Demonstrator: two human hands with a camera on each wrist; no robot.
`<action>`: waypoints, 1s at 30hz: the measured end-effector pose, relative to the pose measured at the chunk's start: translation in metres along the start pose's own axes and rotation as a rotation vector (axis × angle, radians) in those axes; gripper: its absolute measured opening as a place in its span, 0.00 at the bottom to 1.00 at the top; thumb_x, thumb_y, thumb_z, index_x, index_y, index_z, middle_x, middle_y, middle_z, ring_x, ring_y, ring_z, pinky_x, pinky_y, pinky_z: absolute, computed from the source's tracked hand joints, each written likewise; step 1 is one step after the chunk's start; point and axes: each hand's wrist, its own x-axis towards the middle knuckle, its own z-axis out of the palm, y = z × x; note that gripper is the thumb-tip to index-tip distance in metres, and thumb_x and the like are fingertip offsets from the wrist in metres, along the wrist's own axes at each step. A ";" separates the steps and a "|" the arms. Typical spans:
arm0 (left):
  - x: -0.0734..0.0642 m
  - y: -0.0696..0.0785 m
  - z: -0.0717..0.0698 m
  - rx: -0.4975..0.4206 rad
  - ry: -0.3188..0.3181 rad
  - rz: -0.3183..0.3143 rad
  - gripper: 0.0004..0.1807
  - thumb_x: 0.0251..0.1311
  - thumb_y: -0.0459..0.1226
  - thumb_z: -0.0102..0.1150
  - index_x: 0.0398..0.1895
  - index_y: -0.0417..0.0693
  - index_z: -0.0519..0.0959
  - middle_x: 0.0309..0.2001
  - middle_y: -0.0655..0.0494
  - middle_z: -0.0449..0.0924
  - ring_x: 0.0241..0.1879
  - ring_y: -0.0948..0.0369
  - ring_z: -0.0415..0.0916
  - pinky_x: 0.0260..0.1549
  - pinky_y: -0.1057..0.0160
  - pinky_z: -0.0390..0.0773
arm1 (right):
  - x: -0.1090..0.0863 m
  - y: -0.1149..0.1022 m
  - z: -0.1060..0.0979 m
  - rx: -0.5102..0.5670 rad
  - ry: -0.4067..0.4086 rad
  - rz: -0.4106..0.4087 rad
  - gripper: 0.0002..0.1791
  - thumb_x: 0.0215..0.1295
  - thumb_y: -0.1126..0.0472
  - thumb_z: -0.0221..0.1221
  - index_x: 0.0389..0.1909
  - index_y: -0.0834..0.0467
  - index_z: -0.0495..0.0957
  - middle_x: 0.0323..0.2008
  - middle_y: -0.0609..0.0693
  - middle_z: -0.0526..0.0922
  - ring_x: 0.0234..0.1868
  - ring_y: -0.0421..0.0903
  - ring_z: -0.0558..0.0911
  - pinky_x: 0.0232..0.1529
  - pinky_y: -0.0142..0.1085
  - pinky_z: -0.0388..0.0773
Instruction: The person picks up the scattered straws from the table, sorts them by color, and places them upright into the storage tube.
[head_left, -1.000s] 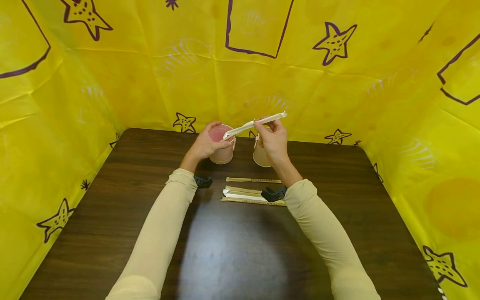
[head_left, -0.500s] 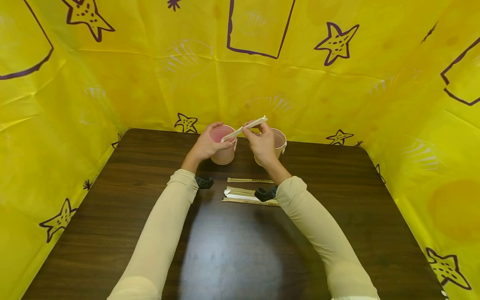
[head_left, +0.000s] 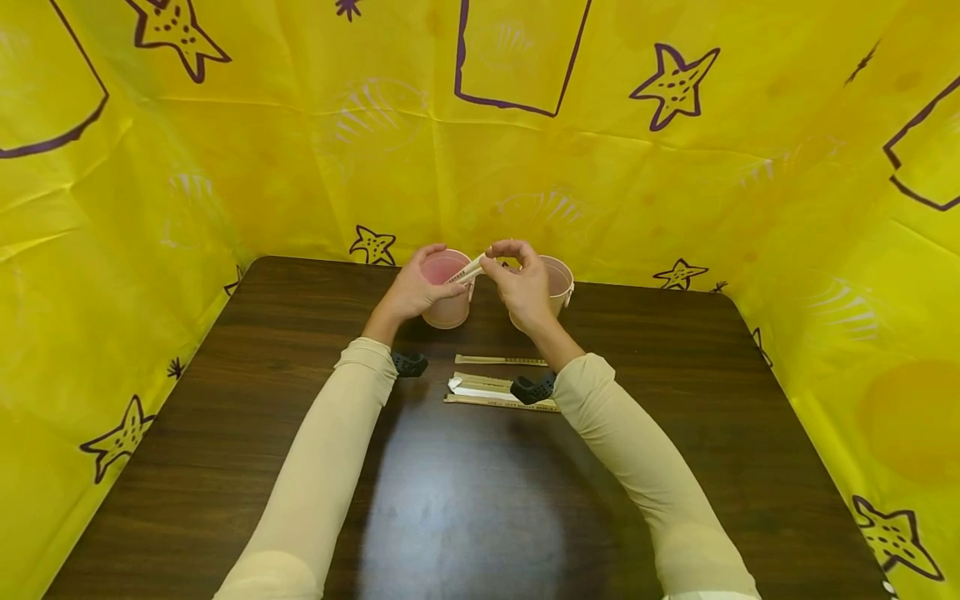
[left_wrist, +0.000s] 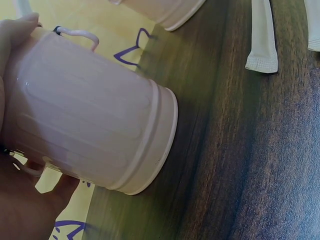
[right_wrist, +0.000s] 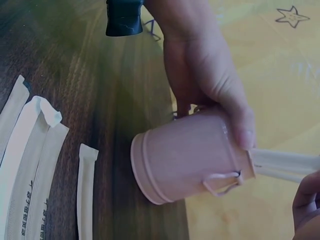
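My left hand point(head_left: 420, 283) grips a pink bucket-shaped cup point(head_left: 447, 308) with small wire side handles, near the table's far edge. In the left wrist view the cup's ribbed side point(left_wrist: 85, 110) fills the left, fingers wrapped around its upper part. Two paper-wrapped straws point(right_wrist: 280, 162) slant out of the cup's mouth in the right wrist view. My right hand point(head_left: 525, 279) holds the upper end of a straw between thumb and index finger, just right of the rim. The straws' lower ends are hidden inside the cup.
A second pink cup point(head_left: 558, 279) stands behind my right hand. Several wrapped straws lie on the dark wooden table point(head_left: 300, 350) nearer me, including a white one point(head_left: 480, 392) and a lone brown one point(head_left: 487, 360). A yellow patterned cloth point(head_left: 300, 167) rises behind the table.
My right hand has moved left toward the held cup, and its straw has slid down into the cup. The second cup has come into fuller view. My left hand stays in place.
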 end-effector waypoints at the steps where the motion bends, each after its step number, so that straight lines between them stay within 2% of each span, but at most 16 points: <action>1: 0.000 0.002 0.000 -0.002 -0.004 -0.006 0.53 0.51 0.43 0.79 0.78 0.54 0.58 0.71 0.42 0.68 0.69 0.45 0.67 0.72 0.46 0.65 | -0.001 -0.001 -0.001 0.004 -0.002 0.000 0.12 0.64 0.74 0.64 0.47 0.66 0.75 0.40 0.45 0.80 0.12 0.33 0.60 0.15 0.24 0.58; 5: -0.002 0.006 0.000 0.000 -0.014 -0.013 0.53 0.52 0.39 0.78 0.79 0.50 0.57 0.71 0.39 0.67 0.70 0.43 0.67 0.72 0.44 0.65 | -0.005 -0.005 -0.005 0.001 -0.013 -0.007 0.17 0.64 0.74 0.65 0.52 0.70 0.74 0.41 0.45 0.79 0.12 0.32 0.61 0.15 0.23 0.58; 9: -0.001 0.006 -0.001 0.006 -0.011 -0.004 0.53 0.52 0.40 0.78 0.79 0.51 0.57 0.71 0.40 0.68 0.69 0.43 0.67 0.72 0.44 0.65 | -0.013 -0.009 -0.016 -0.092 -0.032 -0.008 0.20 0.65 0.70 0.66 0.56 0.69 0.74 0.45 0.48 0.80 0.13 0.32 0.61 0.16 0.23 0.60; 12: -0.001 0.003 -0.001 0.014 0.000 0.006 0.53 0.51 0.43 0.79 0.78 0.54 0.57 0.71 0.42 0.68 0.69 0.45 0.68 0.72 0.45 0.65 | -0.022 -0.009 -0.025 -0.182 -0.059 0.000 0.21 0.67 0.65 0.66 0.57 0.68 0.75 0.50 0.56 0.81 0.25 0.31 0.74 0.30 0.20 0.72; 13: -0.001 0.002 -0.001 0.017 0.005 0.012 0.53 0.51 0.44 0.79 0.78 0.55 0.58 0.71 0.43 0.69 0.69 0.45 0.68 0.72 0.45 0.65 | -0.026 -0.008 -0.027 -0.211 -0.071 0.005 0.21 0.67 0.64 0.66 0.57 0.68 0.75 0.52 0.58 0.81 0.29 0.32 0.76 0.35 0.20 0.74; 15: -0.001 0.000 -0.001 0.022 0.013 0.024 0.53 0.50 0.46 0.80 0.78 0.56 0.59 0.70 0.44 0.69 0.68 0.46 0.69 0.71 0.45 0.66 | -0.033 -0.006 -0.033 -0.271 -0.097 0.011 0.21 0.68 0.61 0.67 0.56 0.67 0.76 0.54 0.60 0.81 0.35 0.36 0.78 0.40 0.23 0.76; 16: -0.002 -0.001 -0.001 0.024 0.016 0.029 0.53 0.50 0.46 0.80 0.77 0.56 0.59 0.70 0.44 0.70 0.68 0.46 0.69 0.71 0.45 0.66 | -0.036 -0.004 -0.035 -0.290 -0.112 0.020 0.21 0.68 0.60 0.67 0.55 0.66 0.77 0.55 0.61 0.81 0.36 0.37 0.79 0.40 0.23 0.77; 20: -0.002 -0.002 -0.001 0.031 0.025 0.045 0.53 0.49 0.47 0.81 0.77 0.55 0.60 0.69 0.43 0.70 0.67 0.46 0.70 0.70 0.44 0.67 | -0.052 0.003 -0.046 -0.398 -0.154 0.051 0.18 0.68 0.57 0.67 0.53 0.63 0.78 0.52 0.60 0.83 0.22 0.38 0.73 0.25 0.27 0.72; 22: -0.002 -0.002 -0.001 0.039 0.027 0.046 0.53 0.49 0.47 0.80 0.77 0.55 0.60 0.69 0.43 0.70 0.67 0.47 0.70 0.70 0.44 0.67 | -0.061 0.006 -0.051 -0.439 -0.169 0.081 0.17 0.68 0.57 0.67 0.53 0.61 0.79 0.51 0.59 0.84 0.18 0.36 0.70 0.22 0.27 0.69; 26: -0.003 -0.003 0.001 0.038 0.030 0.048 0.52 0.50 0.47 0.80 0.77 0.55 0.60 0.69 0.43 0.70 0.66 0.47 0.70 0.70 0.45 0.68 | -0.078 0.010 -0.059 -0.548 -0.207 0.112 0.16 0.67 0.57 0.68 0.53 0.58 0.80 0.51 0.56 0.85 0.19 0.38 0.66 0.21 0.28 0.64; 30: -0.003 -0.003 0.001 0.032 0.031 0.050 0.52 0.50 0.46 0.80 0.76 0.55 0.61 0.68 0.44 0.71 0.66 0.47 0.70 0.69 0.46 0.68 | -0.093 0.010 -0.064 -0.689 -0.281 0.092 0.16 0.66 0.57 0.68 0.51 0.58 0.81 0.48 0.54 0.86 0.21 0.40 0.69 0.22 0.29 0.67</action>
